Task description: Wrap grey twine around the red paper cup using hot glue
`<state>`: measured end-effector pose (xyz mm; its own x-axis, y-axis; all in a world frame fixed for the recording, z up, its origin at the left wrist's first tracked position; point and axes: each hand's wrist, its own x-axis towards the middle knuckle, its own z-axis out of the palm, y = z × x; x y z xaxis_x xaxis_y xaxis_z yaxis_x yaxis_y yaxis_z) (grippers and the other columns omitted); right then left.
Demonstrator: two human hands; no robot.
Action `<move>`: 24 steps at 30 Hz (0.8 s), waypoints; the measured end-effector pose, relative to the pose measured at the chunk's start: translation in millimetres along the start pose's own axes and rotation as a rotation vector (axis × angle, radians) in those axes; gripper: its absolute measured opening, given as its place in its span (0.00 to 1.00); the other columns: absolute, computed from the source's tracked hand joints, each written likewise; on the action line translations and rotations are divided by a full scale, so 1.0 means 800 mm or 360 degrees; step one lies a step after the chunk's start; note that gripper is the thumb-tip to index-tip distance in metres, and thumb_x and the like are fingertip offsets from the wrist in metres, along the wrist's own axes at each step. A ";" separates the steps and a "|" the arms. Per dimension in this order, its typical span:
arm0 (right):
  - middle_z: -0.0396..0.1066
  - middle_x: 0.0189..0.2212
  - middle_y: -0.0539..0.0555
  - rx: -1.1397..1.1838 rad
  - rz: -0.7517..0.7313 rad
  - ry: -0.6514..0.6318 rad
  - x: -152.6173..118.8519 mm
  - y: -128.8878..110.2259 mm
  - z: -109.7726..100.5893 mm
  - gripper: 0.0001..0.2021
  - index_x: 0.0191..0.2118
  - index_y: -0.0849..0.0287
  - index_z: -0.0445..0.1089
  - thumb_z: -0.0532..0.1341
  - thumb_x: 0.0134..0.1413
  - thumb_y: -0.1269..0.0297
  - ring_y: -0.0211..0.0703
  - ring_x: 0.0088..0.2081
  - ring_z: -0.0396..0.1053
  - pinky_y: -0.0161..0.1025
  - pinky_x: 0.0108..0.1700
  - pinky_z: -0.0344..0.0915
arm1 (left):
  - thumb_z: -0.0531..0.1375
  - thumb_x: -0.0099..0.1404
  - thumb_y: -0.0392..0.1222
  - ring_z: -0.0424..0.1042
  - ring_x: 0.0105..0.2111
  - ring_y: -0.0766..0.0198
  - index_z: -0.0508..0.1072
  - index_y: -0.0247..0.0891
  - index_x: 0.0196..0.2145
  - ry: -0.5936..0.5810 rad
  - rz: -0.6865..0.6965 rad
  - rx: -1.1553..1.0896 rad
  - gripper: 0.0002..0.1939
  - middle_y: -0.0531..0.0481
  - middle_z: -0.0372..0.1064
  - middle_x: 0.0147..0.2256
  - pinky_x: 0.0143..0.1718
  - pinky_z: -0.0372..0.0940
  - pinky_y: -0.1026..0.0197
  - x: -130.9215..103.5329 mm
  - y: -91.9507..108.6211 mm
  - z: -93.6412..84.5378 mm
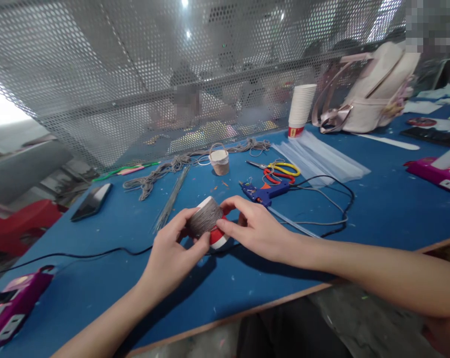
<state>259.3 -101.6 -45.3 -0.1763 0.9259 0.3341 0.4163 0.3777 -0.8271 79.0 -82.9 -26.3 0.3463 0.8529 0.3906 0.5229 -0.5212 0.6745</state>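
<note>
A paper cup (206, 217) wrapped in grey cord lies tilted between my two hands above the table's near part. Some red and white of the cup still shows at its lower right end. My left hand (176, 241) grips it from the left, fingers behind and thumb in front. From the right, my right hand (253, 226) closes on the cup, its thumb at the edge of the cord winding. A blue glue gun (265, 191) lies just beyond my right hand. Behind it are scissors (280, 171) with red and yellow handles.
On the blue table (109, 278) are a small covered cup (220, 164), grey cord bundles (180, 161), thin wires (173, 199), a phone (92, 201), clear glue sticks (322, 156), stacked paper cups (301, 109) and a backpack (374, 94). A black cable (109, 252) crosses the left side.
</note>
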 end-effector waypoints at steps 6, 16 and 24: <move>0.72 0.41 0.55 -0.0169 -0.0065 0.0034 -0.003 -0.002 -0.006 0.11 0.45 0.62 0.67 0.59 0.57 0.66 0.36 0.32 0.67 0.35 0.34 0.61 | 0.59 0.54 0.41 0.69 0.29 0.65 0.72 0.39 0.38 0.0058 -0.0017 -0.0046 0.11 0.53 0.72 0.32 0.31 0.67 0.64 0.003 -0.006 0.001; 0.71 0.31 0.53 -0.0396 -0.0303 0.0011 -0.007 0.003 -0.006 0.05 0.36 0.62 0.72 0.58 0.58 0.72 0.38 0.31 0.66 0.35 0.36 0.61 | 0.58 0.55 0.41 0.69 0.31 0.64 0.72 0.39 0.40 0.0042 0.0057 0.0026 0.13 0.51 0.70 0.31 0.33 0.67 0.63 0.007 -0.012 0.004; 0.69 0.27 0.50 -0.0112 -0.0277 0.0024 -0.010 -0.006 -0.002 0.06 0.34 0.61 0.75 0.61 0.56 0.73 0.35 0.29 0.65 0.32 0.33 0.61 | 0.58 0.57 0.42 0.70 0.31 0.64 0.71 0.37 0.42 0.0057 0.0130 0.0121 0.14 0.51 0.71 0.32 0.33 0.67 0.63 0.004 -0.018 0.007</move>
<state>260.2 -110.7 -43.6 -0.2379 0.8462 0.4768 0.4420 0.5315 -0.7226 76.9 -73.1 -38.7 0.3625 0.8075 0.4654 0.5521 -0.5884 0.5908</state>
